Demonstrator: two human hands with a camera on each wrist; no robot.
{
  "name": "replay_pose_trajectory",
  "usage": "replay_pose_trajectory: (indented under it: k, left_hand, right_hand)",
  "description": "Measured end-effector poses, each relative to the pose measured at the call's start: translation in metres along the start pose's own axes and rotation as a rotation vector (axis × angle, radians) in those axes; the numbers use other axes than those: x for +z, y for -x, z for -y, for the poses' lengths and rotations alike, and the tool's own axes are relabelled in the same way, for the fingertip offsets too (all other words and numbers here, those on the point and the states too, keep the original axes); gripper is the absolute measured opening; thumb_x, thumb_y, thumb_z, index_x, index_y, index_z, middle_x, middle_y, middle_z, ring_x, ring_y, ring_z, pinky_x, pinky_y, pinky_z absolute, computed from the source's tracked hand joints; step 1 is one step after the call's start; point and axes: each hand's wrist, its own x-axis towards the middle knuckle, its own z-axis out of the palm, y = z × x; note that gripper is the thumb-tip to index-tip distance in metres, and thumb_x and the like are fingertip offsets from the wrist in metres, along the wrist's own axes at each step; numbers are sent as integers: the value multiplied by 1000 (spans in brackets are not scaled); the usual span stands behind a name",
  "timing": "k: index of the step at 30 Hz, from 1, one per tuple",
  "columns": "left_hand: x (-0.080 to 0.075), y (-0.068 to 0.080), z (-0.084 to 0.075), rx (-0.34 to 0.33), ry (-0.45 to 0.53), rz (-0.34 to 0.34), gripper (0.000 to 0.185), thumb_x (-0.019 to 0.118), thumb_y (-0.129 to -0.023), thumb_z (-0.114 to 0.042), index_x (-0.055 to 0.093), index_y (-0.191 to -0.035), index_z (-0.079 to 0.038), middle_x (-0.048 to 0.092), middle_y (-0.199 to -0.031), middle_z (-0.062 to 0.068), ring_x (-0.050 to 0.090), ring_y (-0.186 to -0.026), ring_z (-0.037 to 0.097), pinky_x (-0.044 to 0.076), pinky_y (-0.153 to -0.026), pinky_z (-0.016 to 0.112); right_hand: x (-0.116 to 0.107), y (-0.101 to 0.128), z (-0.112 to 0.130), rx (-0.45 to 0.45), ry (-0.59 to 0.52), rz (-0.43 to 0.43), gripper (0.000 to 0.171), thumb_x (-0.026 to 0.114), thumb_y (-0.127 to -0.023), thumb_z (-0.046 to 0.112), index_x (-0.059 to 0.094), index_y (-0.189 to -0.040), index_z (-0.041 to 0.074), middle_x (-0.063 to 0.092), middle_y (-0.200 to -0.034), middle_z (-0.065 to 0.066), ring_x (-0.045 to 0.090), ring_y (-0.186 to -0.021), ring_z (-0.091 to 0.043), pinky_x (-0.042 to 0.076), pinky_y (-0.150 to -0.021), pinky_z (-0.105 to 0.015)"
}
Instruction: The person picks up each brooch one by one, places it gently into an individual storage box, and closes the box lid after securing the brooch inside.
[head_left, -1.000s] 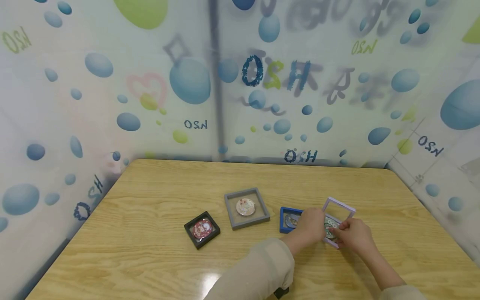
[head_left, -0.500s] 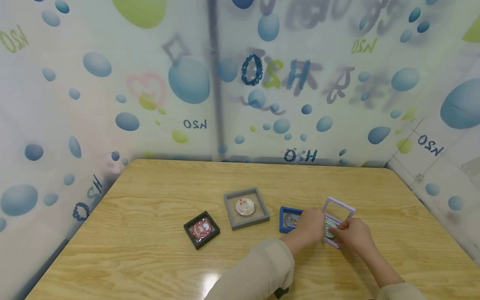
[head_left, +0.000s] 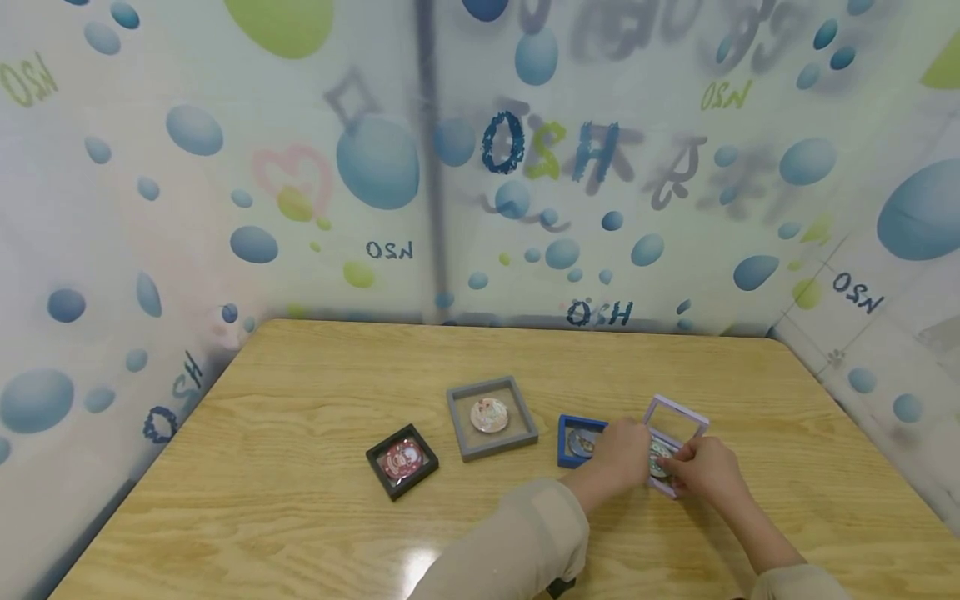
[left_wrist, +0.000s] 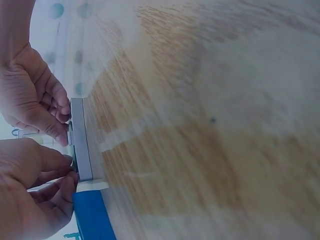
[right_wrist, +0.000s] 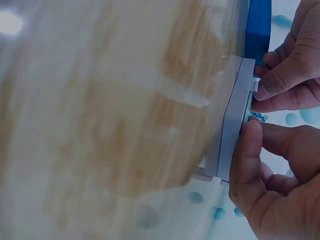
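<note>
A lilac display frame (head_left: 662,487) lies on the table at the right with its lid (head_left: 678,410) raised. Inside it is a round green badge (head_left: 657,457), partly covered by fingers. My left hand (head_left: 621,454) pinches at the badge's left side, its fingertips hidden in the head view. From the right, my right hand (head_left: 711,473) pinches the badge, thumb over its face, other fingers by the frame's side. In the right wrist view, the frame's wall (right_wrist: 235,120) stands beside both hands' fingertips. A blue frame (head_left: 567,457) with a round badge (head_left: 582,442) sits just left, partly behind my left hand.
On the wooden table (head_left: 262,533), a grey frame (head_left: 468,451) holds a pale round badge (head_left: 490,415). Farther left lies a black frame (head_left: 395,492) with a red badge (head_left: 402,459). A patterned curtain (head_left: 360,208) hangs behind the table.
The green badge tilts slightly under my fingers. Both hands stay almost in place at the lilac frame.
</note>
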Motion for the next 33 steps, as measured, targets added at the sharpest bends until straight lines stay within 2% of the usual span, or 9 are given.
replay_pose_trajectory:
  k: [9,13,17,21,24,26,29,33]
  left_hand:
    - [-3,-2,0,11,37,7,7,71,-73,-19,67,-78,-16,56,-69,-6,51,-62,5,42,-54,17]
    - [-4,-4,1,-7,64,9,10,72,-71,-19,66,-78,-14,56,-70,-5,50,-63,6,41,-54,17]
    - [-7,-5,2,-73,146,-15,26,71,-73,-19,62,-97,-12,57,-85,-4,52,-68,6,43,-55,17]
    - [-14,-6,6,-93,291,-39,51,66,-77,-13,46,-124,-14,52,-107,1,49,-62,7,41,-50,17]
    - [-20,-7,7,-73,388,-19,70,65,-76,-7,33,-136,-22,46,-111,2,44,-58,7,38,-47,17]
    - [-24,-8,6,-72,414,9,79,68,-73,-7,28,-139,-28,44,-110,1,43,-63,7,38,-49,18]
    - [-27,-11,5,-83,394,60,83,70,-72,-12,27,-139,-34,45,-113,1,47,-75,10,40,-55,21]
    - [-29,-12,5,-82,395,131,80,70,-73,-16,28,-138,-37,45,-121,3,50,-82,14,41,-59,23]
  right_hand:
    - [-1,-1,-2,43,-15,10,18,66,-79,9,56,-70,-4,56,-58,-5,57,-49,-12,49,-49,-24]
    - [-3,0,-4,28,12,-5,23,67,-78,14,56,-64,0,55,-54,-3,55,-47,-11,45,-45,-23]
    - [-4,2,-4,-5,73,-17,36,63,-81,25,52,-54,5,53,-46,0,49,-42,-10,37,-42,-23]
    - [-4,5,-4,0,134,27,48,59,-83,38,46,-47,8,48,-41,2,39,-39,-8,31,-41,-23]
    - [-2,8,-6,14,147,76,50,61,-81,43,44,-47,10,46,-40,2,38,-39,-8,33,-41,-22]
    - [0,9,-8,9,112,112,48,65,-78,42,47,-49,8,46,-40,2,42,-38,-8,37,-42,-23]
    - [2,10,-10,34,55,154,43,70,-74,38,47,-53,9,45,-42,2,49,-39,-11,43,-43,-25]
    - [2,11,-11,65,59,161,40,74,-70,32,47,-57,7,48,-45,-2,53,-42,-14,46,-44,-26]
